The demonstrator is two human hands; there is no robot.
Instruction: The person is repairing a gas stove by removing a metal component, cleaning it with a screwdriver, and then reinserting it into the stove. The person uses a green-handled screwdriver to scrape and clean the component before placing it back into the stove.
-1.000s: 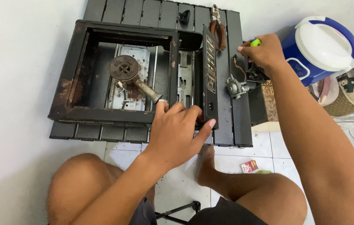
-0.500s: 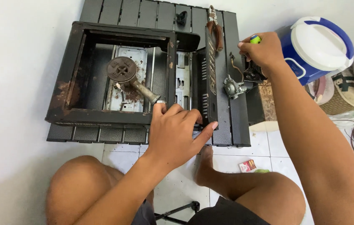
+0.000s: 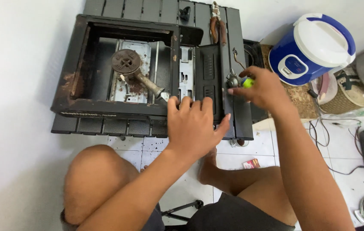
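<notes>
A dismantled black gas stove lies on a low dark slatted table. Its round rusty burner with a pipe sits inside the open casing. My left hand presses flat on the stove's front edge, beside the upright black side panel. My right hand grips a tool with a yellow-green handle, its tip at a small metal valve part on the panel's right side.
Pliers with brown handles and a small black knob lie at the table's far end. A blue and white rice cooker stands to the right, next to a woven basket. Cables trail over the white floor tiles.
My right hand has come down and left with the tool, from the table's far right side to the valve part. The view has shifted slightly. My left hand stays on the stove.
</notes>
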